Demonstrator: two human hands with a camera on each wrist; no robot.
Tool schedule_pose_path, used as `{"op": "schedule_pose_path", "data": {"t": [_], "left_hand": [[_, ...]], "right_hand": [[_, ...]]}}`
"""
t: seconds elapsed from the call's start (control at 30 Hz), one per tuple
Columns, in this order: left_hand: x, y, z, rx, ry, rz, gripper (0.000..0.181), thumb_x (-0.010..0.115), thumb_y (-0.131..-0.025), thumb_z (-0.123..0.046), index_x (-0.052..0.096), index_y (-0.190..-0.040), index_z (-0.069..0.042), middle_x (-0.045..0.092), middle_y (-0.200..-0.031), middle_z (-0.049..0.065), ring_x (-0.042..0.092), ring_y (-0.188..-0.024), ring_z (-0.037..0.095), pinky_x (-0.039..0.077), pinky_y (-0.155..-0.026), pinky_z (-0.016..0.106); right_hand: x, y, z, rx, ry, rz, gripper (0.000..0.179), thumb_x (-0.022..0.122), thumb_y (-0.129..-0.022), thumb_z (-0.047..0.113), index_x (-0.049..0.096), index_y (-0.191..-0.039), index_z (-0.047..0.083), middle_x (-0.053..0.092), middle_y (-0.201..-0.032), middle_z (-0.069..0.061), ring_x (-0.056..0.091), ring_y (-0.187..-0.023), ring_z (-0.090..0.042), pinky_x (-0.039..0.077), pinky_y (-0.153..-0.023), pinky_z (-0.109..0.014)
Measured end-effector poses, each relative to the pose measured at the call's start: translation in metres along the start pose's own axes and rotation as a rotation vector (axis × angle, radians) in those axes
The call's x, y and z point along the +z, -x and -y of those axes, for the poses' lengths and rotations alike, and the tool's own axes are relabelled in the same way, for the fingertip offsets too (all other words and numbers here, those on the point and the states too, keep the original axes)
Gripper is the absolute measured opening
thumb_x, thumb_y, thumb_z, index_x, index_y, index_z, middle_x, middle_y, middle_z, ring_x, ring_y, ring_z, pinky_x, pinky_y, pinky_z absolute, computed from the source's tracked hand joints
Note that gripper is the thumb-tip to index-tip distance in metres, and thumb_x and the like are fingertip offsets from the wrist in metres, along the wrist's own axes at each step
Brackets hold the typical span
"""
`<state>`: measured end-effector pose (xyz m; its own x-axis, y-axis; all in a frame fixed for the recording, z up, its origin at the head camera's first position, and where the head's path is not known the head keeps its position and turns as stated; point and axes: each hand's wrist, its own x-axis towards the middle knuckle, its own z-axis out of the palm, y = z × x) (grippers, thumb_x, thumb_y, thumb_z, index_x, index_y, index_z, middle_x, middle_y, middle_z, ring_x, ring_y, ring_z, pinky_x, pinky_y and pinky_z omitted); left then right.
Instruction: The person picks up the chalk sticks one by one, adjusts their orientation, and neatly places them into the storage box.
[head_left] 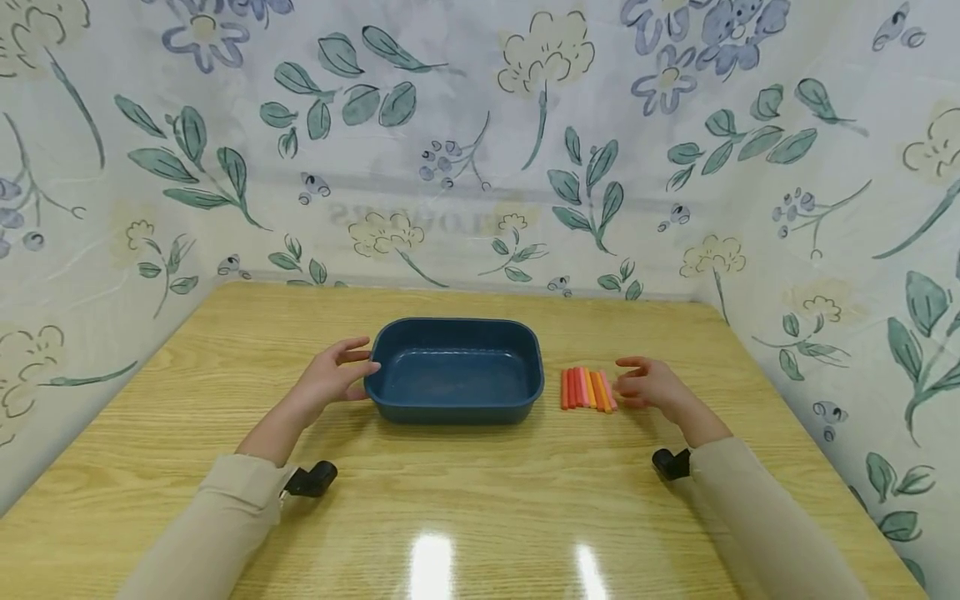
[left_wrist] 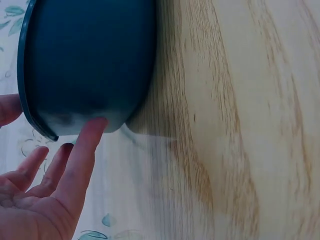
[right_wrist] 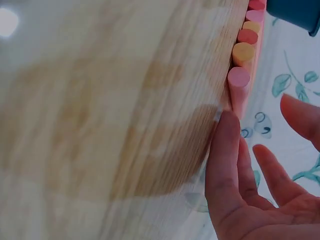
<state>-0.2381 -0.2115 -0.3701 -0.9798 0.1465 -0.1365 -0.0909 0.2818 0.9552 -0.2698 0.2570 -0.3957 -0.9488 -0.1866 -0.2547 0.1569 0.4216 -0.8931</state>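
A dark blue rectangular dish (head_left: 453, 414) stands upright on the table, with nothing in it. My left hand (head_left: 339, 373) is at its left end, fingers fairly straight. In the left wrist view the index finger (left_wrist: 82, 160) meets the dish's outer wall (left_wrist: 95, 65), and the thumb (left_wrist: 9, 107) reaches across the rim. Right of the dish lies a side-by-side row of several round chalk-like sticks (head_left: 587, 389) in red, pink, orange and yellow. Beside the row's right end is my right hand (head_left: 654, 387), holding nothing. Its index fingertip is close to the pink end stick (right_wrist: 239, 82); contact is unclear.
The light wooden table (head_left: 480, 475) carries both the dish and the sticks. Floral cloth (head_left: 480, 167) hangs behind it and along both sides. A black wrist device (head_left: 311, 479) sits under the left cuff, and another black device (head_left: 671, 463) under the right.
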Motion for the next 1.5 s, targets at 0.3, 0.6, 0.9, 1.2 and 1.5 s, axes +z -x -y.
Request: {"op": "schedule_pose_path", "data": {"t": [0.3, 0.6, 0.9, 1.2, 1.5], "left_hand": [[0.003, -0.005, 0.0, -0.037, 0.016, -0.001, 0.063, 0.052, -0.092, -0.004, 0.02, -0.146, 0.001, 0.027, -0.142, 0.031, 0.051, -0.112, 0.041, 0.054, -0.077, 0.039], [0.004, -0.005, 0.001, -0.023, 0.042, -0.005, 0.062, 0.052, -0.092, -0.003, 0.021, -0.146, 0.001, 0.028, -0.141, 0.031, 0.05, -0.113, 0.042, 0.054, -0.077, 0.041], [0.005, -0.004, 0.0, -0.02, 0.054, -0.015, 0.062, 0.052, -0.092, -0.003, 0.022, -0.146, 0.0, 0.029, -0.141, 0.031, 0.047, -0.115, 0.044, 0.053, -0.078, 0.044], [0.005, -0.003, 0.002, -0.02, 0.049, -0.019, 0.061, 0.051, -0.092, -0.003, 0.022, -0.146, 0.001, 0.029, -0.14, 0.032, 0.047, -0.115, 0.045, 0.054, -0.077, 0.043], [0.006, -0.003, 0.002, -0.024, 0.045, -0.027, 0.06, 0.05, -0.093, -0.003, 0.022, -0.146, 0.001, 0.029, -0.14, 0.032, 0.048, -0.114, 0.046, 0.054, -0.077, 0.043]], "right_hand": [[-0.001, -0.007, 0.005, 0.072, -0.033, 0.108, 0.068, 0.06, -0.086, -0.004, 0.022, -0.142, -0.009, 0.04, -0.122, -0.028, 0.06, -0.08, -0.014, 0.055, -0.077, -0.034], [0.0, -0.012, 0.012, 0.136, 0.019, 0.151, 0.066, 0.061, -0.084, -0.008, 0.028, -0.141, -0.006, 0.046, -0.1, -0.014, 0.056, -0.077, -0.016, 0.056, -0.071, -0.032], [0.001, -0.011, 0.014, 0.119, 0.01, 0.1, 0.07, 0.063, -0.079, -0.012, 0.027, -0.139, -0.002, 0.045, -0.11, -0.02, 0.058, -0.075, -0.018, 0.057, -0.067, -0.034], [0.0, -0.009, 0.016, 0.088, -0.178, 0.012, 0.069, 0.057, -0.085, -0.009, 0.021, -0.143, 0.001, 0.04, -0.127, -0.03, 0.062, -0.075, -0.018, 0.055, -0.075, -0.035], [0.003, -0.011, 0.033, 0.095, -0.395, 0.039, 0.065, 0.052, -0.092, -0.001, 0.016, -0.146, 0.003, 0.047, -0.12, -0.027, 0.065, -0.079, -0.018, 0.05, -0.087, -0.041]]}}
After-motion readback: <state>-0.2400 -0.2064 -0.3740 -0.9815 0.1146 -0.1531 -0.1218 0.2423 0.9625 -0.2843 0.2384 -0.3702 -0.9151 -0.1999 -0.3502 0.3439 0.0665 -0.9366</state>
